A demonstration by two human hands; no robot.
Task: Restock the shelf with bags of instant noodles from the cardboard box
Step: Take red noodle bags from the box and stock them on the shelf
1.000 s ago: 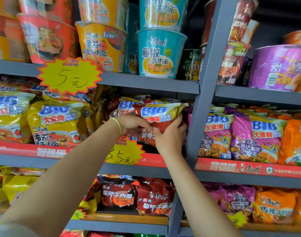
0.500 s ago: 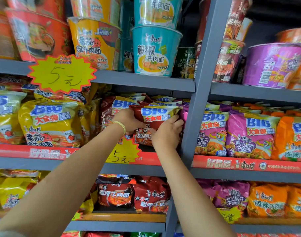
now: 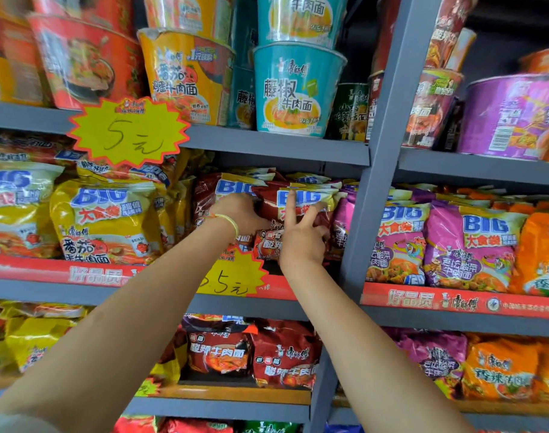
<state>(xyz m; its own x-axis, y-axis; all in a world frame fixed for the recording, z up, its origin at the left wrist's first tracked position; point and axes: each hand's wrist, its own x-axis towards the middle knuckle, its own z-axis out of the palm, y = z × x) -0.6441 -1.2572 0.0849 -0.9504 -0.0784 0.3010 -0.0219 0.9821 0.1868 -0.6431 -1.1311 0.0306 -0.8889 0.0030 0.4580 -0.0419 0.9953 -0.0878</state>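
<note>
Dark-red bag of BIG instant noodles (image 3: 301,210) sits at the front of the middle shelf (image 3: 326,307), wedged between a like red bag on its left and the purple bags by the grey upright post (image 3: 382,170). The left hand (image 3: 242,215), a yellow band at its wrist, curls its fingers round the bag's left edge. The right hand (image 3: 301,239) presses on the bag's face with its first two fingers straight and spread, the others loosely bent. The step in hand appears to be seating this bag upright in its row. Next, I judge, both hands should let go without tipping it forward, then go back for another bag; the cardboard box is out of view.
</note>
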